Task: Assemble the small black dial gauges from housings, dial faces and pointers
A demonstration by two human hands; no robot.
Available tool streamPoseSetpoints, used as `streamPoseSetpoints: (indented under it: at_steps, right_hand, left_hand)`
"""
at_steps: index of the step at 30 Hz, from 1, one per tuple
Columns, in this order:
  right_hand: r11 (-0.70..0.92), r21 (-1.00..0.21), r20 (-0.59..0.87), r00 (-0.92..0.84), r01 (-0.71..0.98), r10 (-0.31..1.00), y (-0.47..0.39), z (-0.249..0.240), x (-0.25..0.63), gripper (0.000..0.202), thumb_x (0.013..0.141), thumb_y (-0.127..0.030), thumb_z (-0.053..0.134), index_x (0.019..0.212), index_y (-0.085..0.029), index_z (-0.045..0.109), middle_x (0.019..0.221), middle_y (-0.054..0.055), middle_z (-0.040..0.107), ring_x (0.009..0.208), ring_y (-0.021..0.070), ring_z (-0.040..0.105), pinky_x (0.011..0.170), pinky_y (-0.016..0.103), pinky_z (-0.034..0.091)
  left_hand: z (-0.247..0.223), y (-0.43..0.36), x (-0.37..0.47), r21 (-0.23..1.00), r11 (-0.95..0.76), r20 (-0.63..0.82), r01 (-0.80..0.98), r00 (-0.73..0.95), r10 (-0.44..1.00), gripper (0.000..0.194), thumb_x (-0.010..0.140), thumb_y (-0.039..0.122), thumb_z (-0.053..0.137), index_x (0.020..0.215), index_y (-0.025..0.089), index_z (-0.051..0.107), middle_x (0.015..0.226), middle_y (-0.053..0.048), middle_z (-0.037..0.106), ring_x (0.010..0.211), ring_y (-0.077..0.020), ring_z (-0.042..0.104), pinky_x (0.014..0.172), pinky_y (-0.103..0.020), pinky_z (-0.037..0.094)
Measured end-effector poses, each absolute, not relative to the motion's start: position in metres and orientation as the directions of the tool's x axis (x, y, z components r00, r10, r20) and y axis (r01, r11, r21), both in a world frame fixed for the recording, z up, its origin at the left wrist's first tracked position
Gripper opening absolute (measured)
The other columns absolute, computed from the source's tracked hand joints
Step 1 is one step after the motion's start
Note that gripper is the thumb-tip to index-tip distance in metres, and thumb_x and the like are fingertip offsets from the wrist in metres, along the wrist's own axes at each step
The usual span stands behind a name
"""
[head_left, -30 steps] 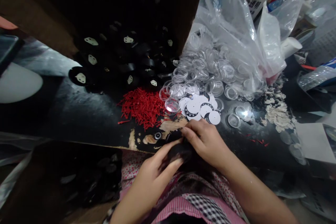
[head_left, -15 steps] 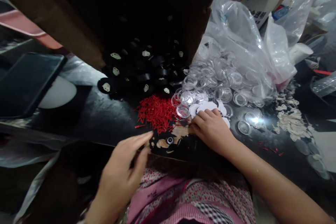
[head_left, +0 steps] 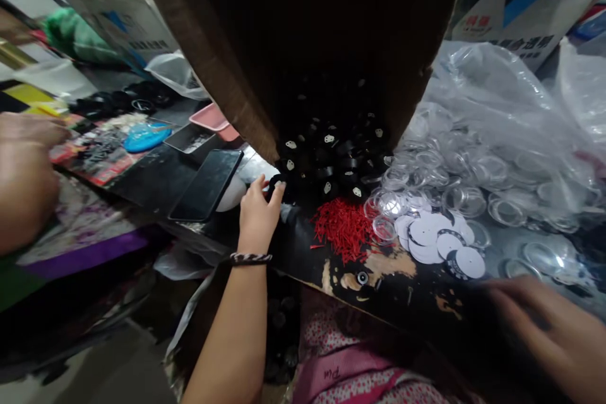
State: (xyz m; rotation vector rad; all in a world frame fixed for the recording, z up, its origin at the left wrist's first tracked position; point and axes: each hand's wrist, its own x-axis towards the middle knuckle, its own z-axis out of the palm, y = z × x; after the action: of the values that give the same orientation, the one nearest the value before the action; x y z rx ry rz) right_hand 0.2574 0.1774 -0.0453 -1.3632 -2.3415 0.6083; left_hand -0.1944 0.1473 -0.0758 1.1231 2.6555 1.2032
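My left hand (head_left: 258, 211), with a braided band at the wrist, reaches to the left edge of the pile of black round parts (head_left: 326, 170). Its thumb and fingers close on one small black round part (head_left: 275, 183). Smeared by motion, my right hand (head_left: 544, 322) is over the table's right side, and I cannot make out whether it holds anything. White discs (head_left: 428, 233) lie spread to its left. A heap of small red pointed pieces (head_left: 343, 227) is between the hands. Near the table edge sits a small round metal fitting (head_left: 362, 278).
A large cardboard box (head_left: 227, 76) lies open over the black parts. Clear plastic rings (head_left: 464, 199) spill from a plastic bag (head_left: 497, 88) at right. Left are a phone-like black slab (head_left: 208, 186), a pink tray (head_left: 215, 118) and another person's arm (head_left: 23, 183).
My left hand has moved forward to the black parts and closed on one. My right hand has left the white discs and moved right and nearer. The view has swung left.
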Motion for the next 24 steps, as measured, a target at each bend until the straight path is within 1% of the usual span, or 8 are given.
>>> streamPoseSetpoints:
  at_steps: [4, 6, 9, 11, 13, 16, 20, 24]
  right_hand:
    - [0.518, -0.554, 0.027, -0.607, 0.652, 0.794, 0.175, -0.035, 0.204, 0.021, 0.093, -0.034, 0.046, 0.089, -0.027, 0.066, 0.085, 0.003, 0.069, 0.080, 0.0223, 0.065, 0.073, 0.039, 0.049]
    - [0.477, -0.548, -0.029, -0.586, 0.687, 0.810, 0.181, -0.033, 0.197, 0.021, 0.095, -0.030, 0.045, 0.092, -0.024, 0.065, 0.089, 0.004, 0.068, 0.084, 0.0221, 0.063, 0.077, 0.039, 0.048]
    - [0.413, -0.519, -0.044, -0.506, 0.748, 0.861, 0.196, -0.036, 0.192, 0.021, 0.096, -0.029, 0.046, 0.103, -0.021, 0.063, 0.100, 0.007, 0.064, 0.091, 0.0222, 0.062, 0.080, 0.038, 0.047]
    - [0.413, -0.458, -0.003, -0.466, 0.787, 0.885, 0.207, -0.041, 0.184, 0.026, 0.094, -0.031, 0.051, 0.115, -0.020, 0.061, 0.109, 0.010, 0.061, 0.095, 0.0242, 0.061, 0.082, 0.039, 0.047]
    - [0.446, -0.338, 0.028, -0.465, 0.828, 0.885, 0.216, -0.046, 0.173, 0.036, 0.090, -0.036, 0.059, 0.122, -0.019, 0.058, 0.114, 0.013, 0.059, 0.099, 0.0289, 0.060, 0.084, 0.045, 0.045]
    - [0.494, -0.215, 0.031, -0.500, 0.842, 0.865, 0.225, -0.051, 0.160, 0.041, 0.085, -0.040, 0.065, 0.121, -0.020, 0.060, 0.114, 0.013, 0.059, 0.102, 0.0336, 0.057, 0.085, 0.051, 0.043]
    - [0.462, -0.288, 0.086, -0.458, 0.839, 0.885, 0.228, -0.053, 0.164, 0.041, 0.085, -0.029, 0.065, 0.124, -0.018, 0.056, 0.114, 0.013, 0.057, 0.105, 0.0319, 0.055, 0.087, 0.050, 0.043]
    - [0.458, -0.435, 0.156, -0.436, 0.776, 0.886, 0.218, -0.050, 0.169, 0.034, 0.089, -0.014, 0.052, 0.122, -0.020, 0.058, 0.102, 0.010, 0.058, 0.096, 0.0263, 0.058, 0.084, 0.046, 0.044]
  left_hand:
    - [-0.067, 0.150, -0.190, 0.760, 0.420, 0.139, 0.497, -0.754, 0.642, 0.028, 0.072, 0.027, 0.071, 0.097, 0.015, 0.066, 0.090, -0.009, 0.070, 0.087, -0.0296, 0.066, 0.089, -0.049, 0.049]
    - [-0.061, 0.139, -0.168, 0.836, 0.369, 0.111, 0.407, -0.783, 0.613, 0.031, 0.076, 0.030, 0.070, 0.103, 0.017, 0.063, 0.095, -0.006, 0.069, 0.095, -0.0297, 0.064, 0.094, -0.052, 0.047]
    - [-0.051, 0.114, -0.116, 0.952, 0.155, 0.124, 0.265, -0.793, 0.597, 0.036, 0.086, 0.034, 0.059, 0.122, 0.030, 0.052, 0.111, 0.002, 0.065, 0.106, -0.0218, 0.062, 0.101, -0.045, 0.045]
    - [-0.045, 0.098, -0.076, 0.992, -0.044, -0.059, -0.121, -0.733, 0.678, 0.040, 0.081, 0.024, 0.068, 0.117, 0.033, 0.054, 0.106, 0.003, 0.068, 0.101, -0.0197, 0.066, 0.099, -0.038, 0.048]
    - [-0.040, 0.089, -0.041, 0.904, -0.004, -0.277, -0.428, -0.593, 0.756, 0.037, 0.076, 0.022, 0.073, 0.109, 0.032, 0.058, 0.101, 0.001, 0.071, 0.093, -0.0181, 0.069, 0.087, -0.029, 0.054]
    - [-0.040, 0.085, -0.009, 0.745, 0.120, -0.486, -0.656, -0.410, 0.772, 0.034, 0.077, 0.026, 0.073, 0.109, 0.030, 0.061, 0.101, -0.003, 0.072, 0.087, -0.0174, 0.070, 0.077, -0.024, 0.057]
    - [-0.047, 0.085, -0.003, 0.619, 0.186, -0.572, -0.763, -0.276, 0.773, 0.035, 0.082, 0.026, 0.069, 0.116, 0.027, 0.062, 0.113, -0.006, 0.070, 0.092, -0.0169, 0.068, 0.078, -0.023, 0.056]
    - [-0.052, 0.088, 0.000, 0.498, 0.172, -0.599, -0.850, -0.194, 0.777, 0.034, 0.087, 0.037, 0.062, 0.118, 0.024, 0.064, 0.124, -0.010, 0.065, 0.105, -0.0241, 0.065, 0.083, -0.032, 0.058]
